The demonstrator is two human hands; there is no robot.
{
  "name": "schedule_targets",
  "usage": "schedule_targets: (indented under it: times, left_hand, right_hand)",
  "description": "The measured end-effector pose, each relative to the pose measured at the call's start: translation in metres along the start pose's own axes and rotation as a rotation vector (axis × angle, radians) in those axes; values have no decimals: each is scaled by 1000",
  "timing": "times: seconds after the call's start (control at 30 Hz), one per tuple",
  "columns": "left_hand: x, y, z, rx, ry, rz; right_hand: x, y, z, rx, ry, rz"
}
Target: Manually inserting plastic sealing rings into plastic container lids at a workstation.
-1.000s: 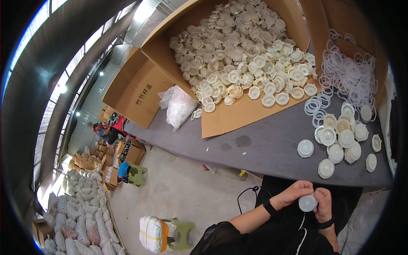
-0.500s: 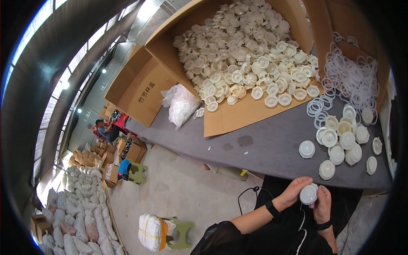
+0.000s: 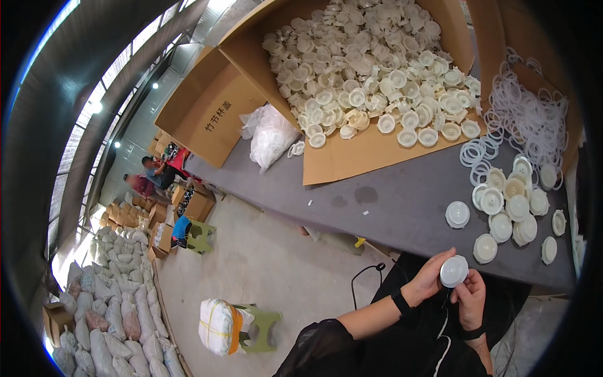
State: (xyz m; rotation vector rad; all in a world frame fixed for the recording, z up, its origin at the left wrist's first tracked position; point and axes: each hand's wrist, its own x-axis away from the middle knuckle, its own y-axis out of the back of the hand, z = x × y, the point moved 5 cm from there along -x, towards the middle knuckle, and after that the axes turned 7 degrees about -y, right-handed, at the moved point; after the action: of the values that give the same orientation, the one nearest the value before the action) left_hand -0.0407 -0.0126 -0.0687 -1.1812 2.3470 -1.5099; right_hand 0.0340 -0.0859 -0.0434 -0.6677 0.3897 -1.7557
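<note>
Below table edge, both hands [image 3: 449, 286] pinching lid [image 3: 453, 271]

A grey table [image 3: 402, 201] runs across the right half of the frame, its near edge at lower right. On its upper part lies an opened brown cardboard box [image 3: 352, 157], its flattened flap heaped with white round lids [image 3: 377, 69]. Left of the flap sits a clear plastic bag [image 3: 271, 137]. At right a tangle of translucent rings [image 3: 531, 119] spreads, with finished white lids [image 3: 509, 210] clustered below it.
</note>
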Motion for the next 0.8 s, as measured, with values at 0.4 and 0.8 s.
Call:
schedule_targets:
  times: [0.4, 0.8]
  left_hand:
    - [-5, -19, 7, -201, -266, -87]
    - [3, -28, -37, -638, -201, 115]
  right_hand:
    - [10, 0, 11, 203, 114, -109]
    - [5, 19, 18, -207, 93, -84]
